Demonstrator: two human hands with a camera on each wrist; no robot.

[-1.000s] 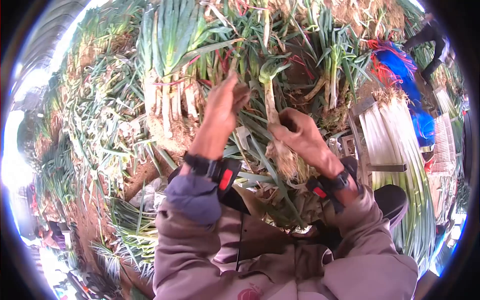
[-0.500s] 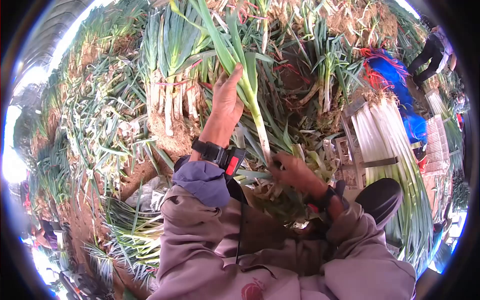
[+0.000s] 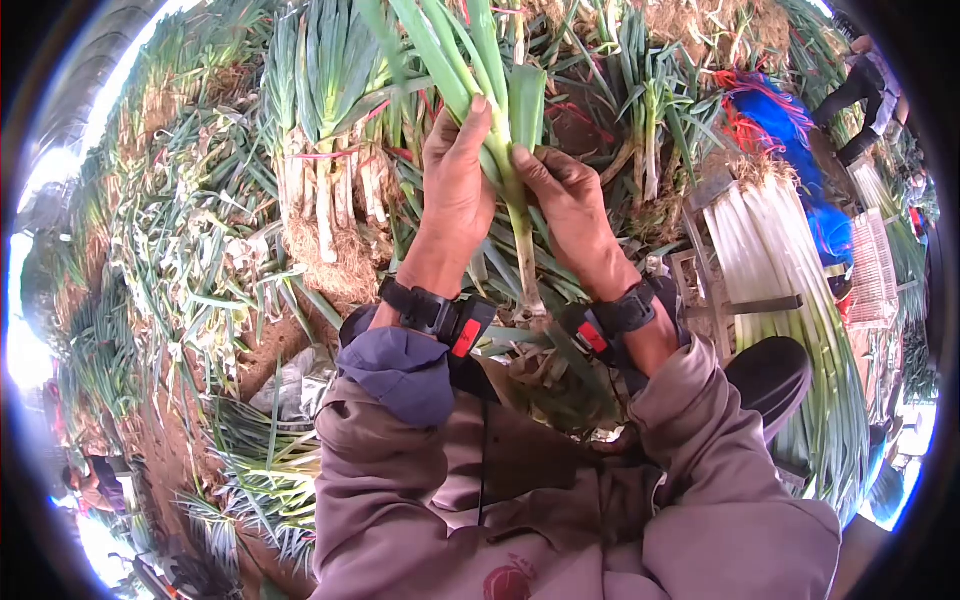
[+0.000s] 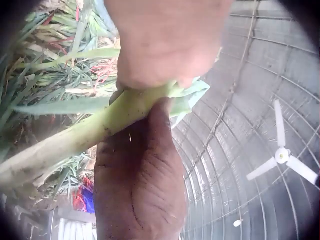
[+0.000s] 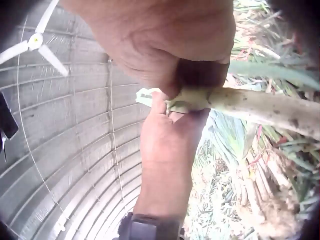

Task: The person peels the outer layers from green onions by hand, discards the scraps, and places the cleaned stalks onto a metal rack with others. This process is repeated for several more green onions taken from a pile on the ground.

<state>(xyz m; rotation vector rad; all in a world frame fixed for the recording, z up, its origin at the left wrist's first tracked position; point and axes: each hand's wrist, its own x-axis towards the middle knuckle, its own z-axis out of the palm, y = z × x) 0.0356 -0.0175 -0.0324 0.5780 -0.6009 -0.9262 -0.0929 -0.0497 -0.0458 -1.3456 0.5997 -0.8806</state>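
Note:
A leek [image 3: 523,240] stands nearly upright in front of me, its green leaves fanning at the top and its pale root end down. My left hand [image 3: 460,185] grips it where the leaves branch, thumb along the stalk. On the other side my right hand [image 3: 578,210] pinches at the same height, thumb against the stalk and beside a broad folded leaf [image 3: 527,105]. In the left wrist view the stalk [image 4: 65,140] runs between both hands, thumb of the right hand [image 4: 142,185] pressed on it. Dirt specks mark the white stalk [image 5: 270,107] in the right wrist view.
A leek bundle [image 3: 325,185] tied with red string stands at the left, roots down. Stripped white leeks [image 3: 765,250] lie in a rack at the right, near blue plastic [image 3: 820,210] and red twine [image 3: 738,125]. Loose leaves cover the ground; another person [image 3: 868,95] stands far right.
The left hand has come to hold the leek by its leaf base. My right hand moved from the root end up to the leaf base. The bushy roots seen earlier are gone from below the hand.

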